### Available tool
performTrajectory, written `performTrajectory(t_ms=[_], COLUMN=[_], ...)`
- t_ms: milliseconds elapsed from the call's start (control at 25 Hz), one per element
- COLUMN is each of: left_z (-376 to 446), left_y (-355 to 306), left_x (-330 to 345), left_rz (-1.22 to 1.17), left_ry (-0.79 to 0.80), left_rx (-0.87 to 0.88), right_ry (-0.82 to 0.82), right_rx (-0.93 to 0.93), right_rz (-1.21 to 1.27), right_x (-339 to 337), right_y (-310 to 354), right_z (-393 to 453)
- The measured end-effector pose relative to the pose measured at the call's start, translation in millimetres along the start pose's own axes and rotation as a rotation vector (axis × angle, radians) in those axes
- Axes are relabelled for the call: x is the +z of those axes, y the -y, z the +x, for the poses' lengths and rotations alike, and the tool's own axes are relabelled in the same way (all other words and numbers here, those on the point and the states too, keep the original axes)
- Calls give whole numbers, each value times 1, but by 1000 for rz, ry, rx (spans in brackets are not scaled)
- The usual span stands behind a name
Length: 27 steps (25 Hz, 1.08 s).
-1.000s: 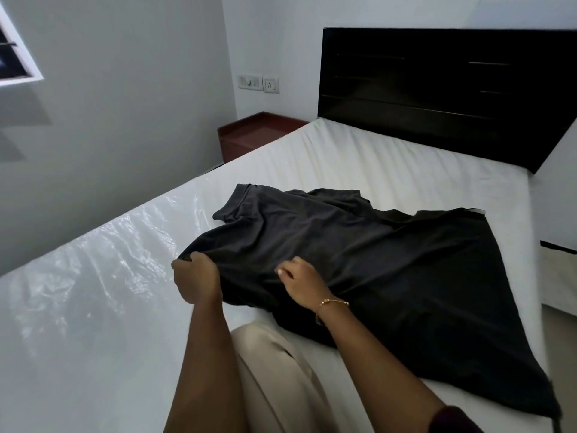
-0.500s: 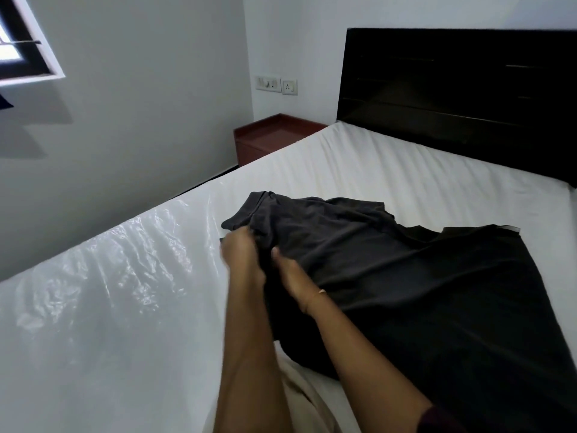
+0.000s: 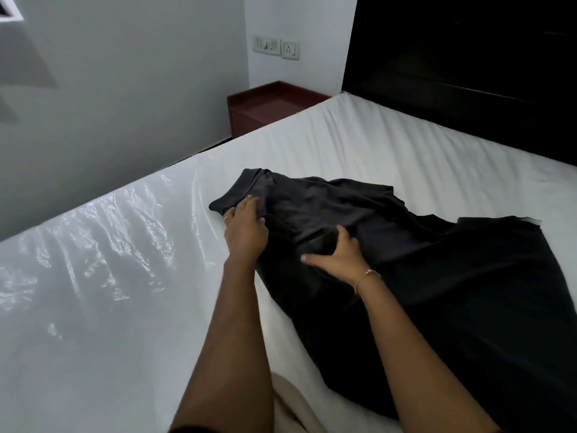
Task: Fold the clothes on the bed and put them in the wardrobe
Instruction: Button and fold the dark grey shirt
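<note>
A dark grey polo shirt [image 3: 437,276] lies spread on the white mattress [image 3: 374,145], collar end toward the left, its lower part running off to the right. My left hand [image 3: 246,228] rests on the folded left edge near the collar, fingers stretched out on the cloth. My right hand [image 3: 338,259] presses flat on the shirt's middle, thumb spread to the left, a thin bracelet on its wrist. No wardrobe is in view.
Shiny plastic wrap [image 3: 93,260] covers the mattress's left part. A dark headboard [image 3: 468,73] stands at the far end, with a red-brown bedside table [image 3: 268,106] in the corner. Beige fabric [image 3: 290,404] shows at the bottom between my arms.
My left hand carried the shirt's near left edge up and over toward the collar. It let go and now lies flat there. My right hand slid to the shirt's middle.
</note>
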<state>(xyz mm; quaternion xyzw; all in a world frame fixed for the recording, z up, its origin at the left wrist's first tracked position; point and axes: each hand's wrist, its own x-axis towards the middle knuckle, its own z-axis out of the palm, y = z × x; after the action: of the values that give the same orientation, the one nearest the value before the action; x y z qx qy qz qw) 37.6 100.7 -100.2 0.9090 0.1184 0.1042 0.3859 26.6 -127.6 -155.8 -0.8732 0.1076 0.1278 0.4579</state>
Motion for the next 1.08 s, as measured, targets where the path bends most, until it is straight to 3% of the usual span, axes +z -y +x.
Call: performTrajectory(t_ms=[120,200,320,400,480,560,640,760,840,1000,1080], left_z=[18,26,29,24,17,10,7,4,1,-10,-15], left_y=[32,38,40,47,62,78,96,108,111,125,127], left_x=[18,24,3,-25,-43,-48,-42,-37,-40,-46,-50], left_rz=[233,350,311,226,219,253,267,90,-40,-285,-370], left_ry=[260,293,65,-147,-220,-106,-29,-195,-284,-354,-414], left_rx=[148,177,13,-186,-349,-401,-351,-247,-261,-327,-341], right_ry=[-11,-102,-156,-52,107,284,421,299,261,442,432], right_rx=[-3,-57,-83,-85,-105,-128,-198,-373,-425,-505,-529], right_rz=[-460,-565,-295,26,232,89,-298,-669,-660,-805,-683], right_x=[19,21,1,1,11,29,51,75,83,98,98], right_y=[6,13,25,35,52,57,52,44,47,41,53], right_z=[-2,-4,2,-5,-27,-43,-60,-68,-65,-66,-67])
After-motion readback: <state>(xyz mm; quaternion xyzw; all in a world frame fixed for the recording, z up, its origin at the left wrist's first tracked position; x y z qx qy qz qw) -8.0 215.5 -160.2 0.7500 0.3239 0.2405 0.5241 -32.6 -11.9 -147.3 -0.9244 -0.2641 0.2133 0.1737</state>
